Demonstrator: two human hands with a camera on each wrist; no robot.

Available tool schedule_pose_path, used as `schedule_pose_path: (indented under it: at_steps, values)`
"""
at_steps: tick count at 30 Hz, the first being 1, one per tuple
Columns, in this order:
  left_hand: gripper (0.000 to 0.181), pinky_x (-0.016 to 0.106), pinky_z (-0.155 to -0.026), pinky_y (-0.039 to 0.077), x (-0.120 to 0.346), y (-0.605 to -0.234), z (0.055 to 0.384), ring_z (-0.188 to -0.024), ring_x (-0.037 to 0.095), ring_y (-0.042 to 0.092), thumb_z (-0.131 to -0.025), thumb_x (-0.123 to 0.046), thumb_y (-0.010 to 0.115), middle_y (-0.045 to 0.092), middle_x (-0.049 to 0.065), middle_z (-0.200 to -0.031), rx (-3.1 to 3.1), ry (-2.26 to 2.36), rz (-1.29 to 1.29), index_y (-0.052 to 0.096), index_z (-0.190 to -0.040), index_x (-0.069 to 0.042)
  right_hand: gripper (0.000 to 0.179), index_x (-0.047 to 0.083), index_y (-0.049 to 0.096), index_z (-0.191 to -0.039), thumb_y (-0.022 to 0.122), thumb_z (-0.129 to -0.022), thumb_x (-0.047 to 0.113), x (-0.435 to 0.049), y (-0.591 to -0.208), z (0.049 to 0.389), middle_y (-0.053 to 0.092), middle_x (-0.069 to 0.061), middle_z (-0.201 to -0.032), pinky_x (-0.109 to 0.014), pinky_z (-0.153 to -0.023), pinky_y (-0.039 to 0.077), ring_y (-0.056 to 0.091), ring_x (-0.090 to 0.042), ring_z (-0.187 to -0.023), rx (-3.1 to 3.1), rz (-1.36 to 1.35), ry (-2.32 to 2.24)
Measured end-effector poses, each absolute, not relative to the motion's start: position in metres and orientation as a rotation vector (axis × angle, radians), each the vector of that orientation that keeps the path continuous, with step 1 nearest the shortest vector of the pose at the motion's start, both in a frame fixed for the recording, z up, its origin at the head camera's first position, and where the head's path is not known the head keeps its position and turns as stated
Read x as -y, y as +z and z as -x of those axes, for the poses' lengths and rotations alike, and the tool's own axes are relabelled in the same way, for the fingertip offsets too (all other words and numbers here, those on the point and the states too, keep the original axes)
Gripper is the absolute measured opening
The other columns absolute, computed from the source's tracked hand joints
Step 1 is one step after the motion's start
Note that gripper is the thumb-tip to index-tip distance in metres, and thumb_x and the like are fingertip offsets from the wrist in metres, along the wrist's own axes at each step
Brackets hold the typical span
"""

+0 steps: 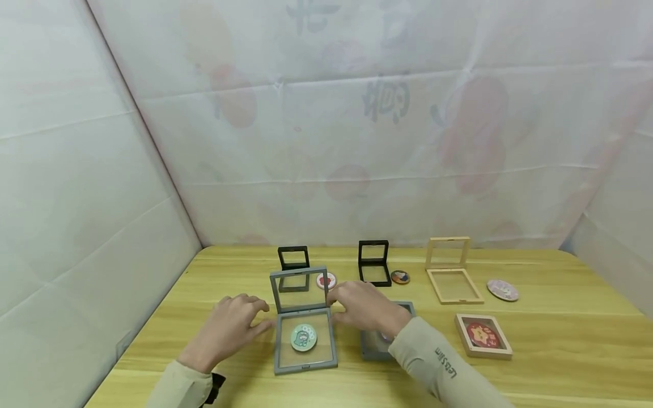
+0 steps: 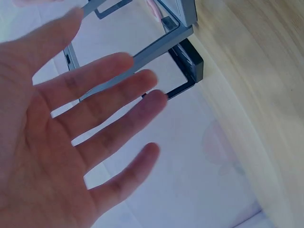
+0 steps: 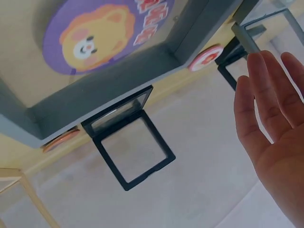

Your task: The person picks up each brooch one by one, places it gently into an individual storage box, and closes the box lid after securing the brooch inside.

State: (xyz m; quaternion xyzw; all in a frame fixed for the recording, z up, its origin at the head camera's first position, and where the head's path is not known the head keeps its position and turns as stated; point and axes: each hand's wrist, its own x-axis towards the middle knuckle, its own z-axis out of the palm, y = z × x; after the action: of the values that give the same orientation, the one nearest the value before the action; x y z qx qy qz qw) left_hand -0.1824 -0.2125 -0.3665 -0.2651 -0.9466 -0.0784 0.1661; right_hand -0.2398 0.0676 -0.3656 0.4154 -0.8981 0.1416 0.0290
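A grey hinged display frame (image 1: 278,345) lies unfolded on the table, its lid tilted up at the back. On the clear film of its lower half rests a round green badge (image 1: 303,338) with a cartoon figure. My left hand (image 1: 229,326) is beside the frame's left edge; in the left wrist view its fingers (image 2: 114,97) are spread and hold nothing. Near the right edge, by the hinge, is my right hand (image 1: 363,306), its fingers (image 3: 270,95) extended; whether they touch the frame I cannot tell. A closed grey frame (image 1: 376,352) with a purple lion badge (image 3: 97,40) sits partly under my right forearm.
Behind stand two unfolded black frames (image 1: 293,248) (image 3: 116,178), with a red-and-white badge (image 1: 330,280) and a dark badge (image 1: 400,276) nearby. To the right are an unfolded wooden-coloured frame (image 1: 444,301), a pale purple badge (image 1: 503,290) and a closed frame (image 1: 488,352) holding a red badge.
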Motion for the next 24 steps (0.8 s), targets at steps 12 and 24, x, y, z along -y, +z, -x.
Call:
schedule_pose_path:
  at_steps: [12,24]
  values:
    - [0.015,0.039,-0.064,0.057,0.213,-0.364,0.184,-0.066,0.013,0.065,-0.093,-0.027,0.075,0.075,0.002,-0.089,2.732,-0.407,0.504,0.076,-0.089,-0.013,0.015,0.003,0.077,-0.100,0.075,-0.093,0.015,-0.071,-0.362,0.246,0.075,-0.009,-0.100,-0.028,-0.064,0.054,0.066,-0.014,-0.077,2.804,-1.168,0.590]
    - [0.028,0.044,-0.073,0.058,0.216,-0.358,0.185,-0.085,0.020,0.069,-0.103,-0.028,0.062,0.075,0.007,-0.105,2.818,-0.851,0.251,0.075,-0.110,-0.005,0.025,0.005,0.077,-0.096,0.062,-0.103,0.025,-0.077,-0.366,0.254,0.071,-0.001,-0.085,-0.030,-0.063,0.049,0.056,-0.009,-0.069,2.834,-0.941,1.037]
